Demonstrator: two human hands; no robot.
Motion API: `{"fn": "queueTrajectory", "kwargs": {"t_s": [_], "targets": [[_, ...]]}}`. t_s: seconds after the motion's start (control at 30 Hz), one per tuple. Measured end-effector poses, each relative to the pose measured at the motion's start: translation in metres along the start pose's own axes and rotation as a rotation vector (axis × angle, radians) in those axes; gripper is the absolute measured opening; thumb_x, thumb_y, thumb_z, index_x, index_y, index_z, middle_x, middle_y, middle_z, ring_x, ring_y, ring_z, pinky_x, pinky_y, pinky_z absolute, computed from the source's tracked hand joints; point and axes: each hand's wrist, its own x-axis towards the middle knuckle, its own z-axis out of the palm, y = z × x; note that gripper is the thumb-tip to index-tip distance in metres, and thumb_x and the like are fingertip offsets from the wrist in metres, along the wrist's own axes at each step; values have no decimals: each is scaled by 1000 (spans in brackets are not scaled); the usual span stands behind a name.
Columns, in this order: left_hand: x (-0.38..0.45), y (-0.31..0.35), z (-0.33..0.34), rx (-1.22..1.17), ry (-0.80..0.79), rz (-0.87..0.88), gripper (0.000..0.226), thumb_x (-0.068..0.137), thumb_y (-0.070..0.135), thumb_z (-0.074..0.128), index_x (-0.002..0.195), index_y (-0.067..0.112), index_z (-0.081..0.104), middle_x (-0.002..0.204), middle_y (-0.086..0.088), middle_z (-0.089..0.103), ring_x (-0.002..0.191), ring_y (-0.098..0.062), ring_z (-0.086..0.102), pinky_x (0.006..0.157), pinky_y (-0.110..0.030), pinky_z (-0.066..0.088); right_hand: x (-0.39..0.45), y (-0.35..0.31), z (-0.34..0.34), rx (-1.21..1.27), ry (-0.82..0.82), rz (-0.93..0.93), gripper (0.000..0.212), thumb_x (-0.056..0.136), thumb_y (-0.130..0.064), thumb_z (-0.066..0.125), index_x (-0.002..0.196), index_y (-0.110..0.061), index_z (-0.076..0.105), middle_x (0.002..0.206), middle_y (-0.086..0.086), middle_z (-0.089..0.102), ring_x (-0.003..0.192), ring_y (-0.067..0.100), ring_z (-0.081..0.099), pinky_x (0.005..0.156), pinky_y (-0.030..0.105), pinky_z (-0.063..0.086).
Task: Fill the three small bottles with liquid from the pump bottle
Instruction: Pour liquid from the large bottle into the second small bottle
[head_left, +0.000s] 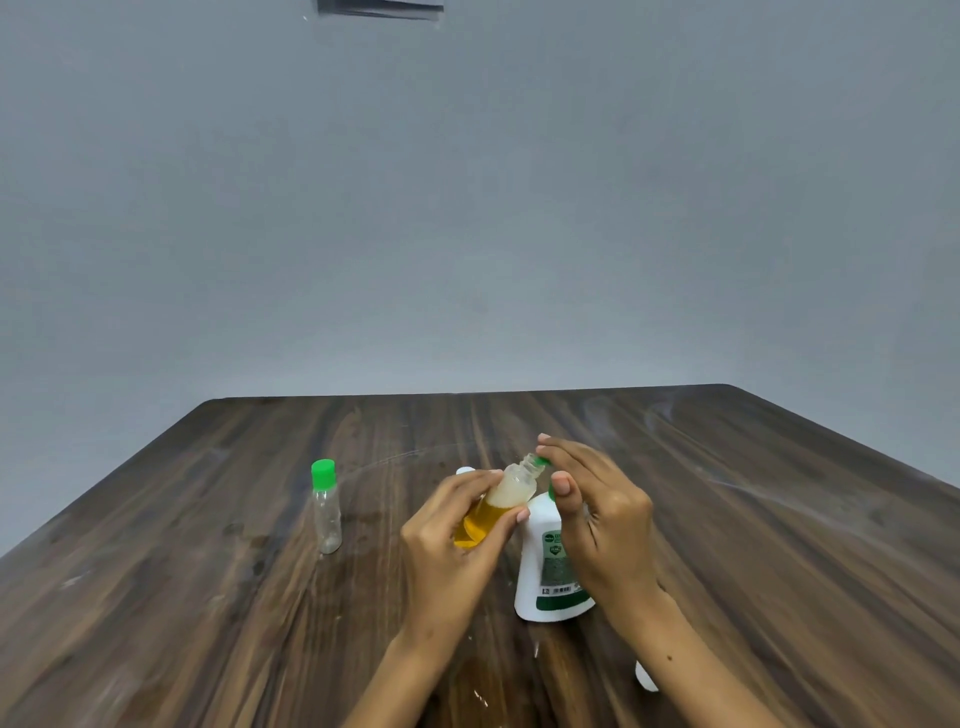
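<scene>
While the left hand (451, 540) is gripping a tilted, half-filled bottle (496, 506), the right hand (597, 512) is pinching its green cap (543, 461) beside the pump bottle (550, 577).

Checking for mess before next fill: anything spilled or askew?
Wet-looking droplets glint on the table near its front edge, below the left hand, possibly spilled liquid. The uncapped small bottle is held tilted. The capped empty bottle stands upright.

Left hand (449, 540) gripping tilted, part-filled small bottle (498, 506), right hand (597, 512) over pump bottle (550, 571), wooden table (208, 597)
</scene>
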Motion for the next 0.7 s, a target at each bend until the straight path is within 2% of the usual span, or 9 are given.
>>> {"fn": "queueTrajectory", "kwargs": {"t_s": [0.23, 0.7], "targets": [[-2, 0, 0, 4, 5, -7, 30, 74, 21, 82, 100, 9, 74, 101, 8, 71, 97, -6, 68, 78, -27, 57, -2, 0, 2, -10, 15, -5, 59, 101, -49, 31, 105, -7, 72, 110, 1, 69, 104, 5, 59, 85, 15, 47], [-3, 2, 0, -13, 21, -11, 29, 72, 18, 82, 97, 9, 74, 97, 9, 71, 92, -6, 68, 74, -24, 56, 1, 0, -2, 4, 26, -22, 60, 101, -49, 30, 104, -7, 72, 111, 2, 69, 105, 10, 62, 86, 18, 48]]}}
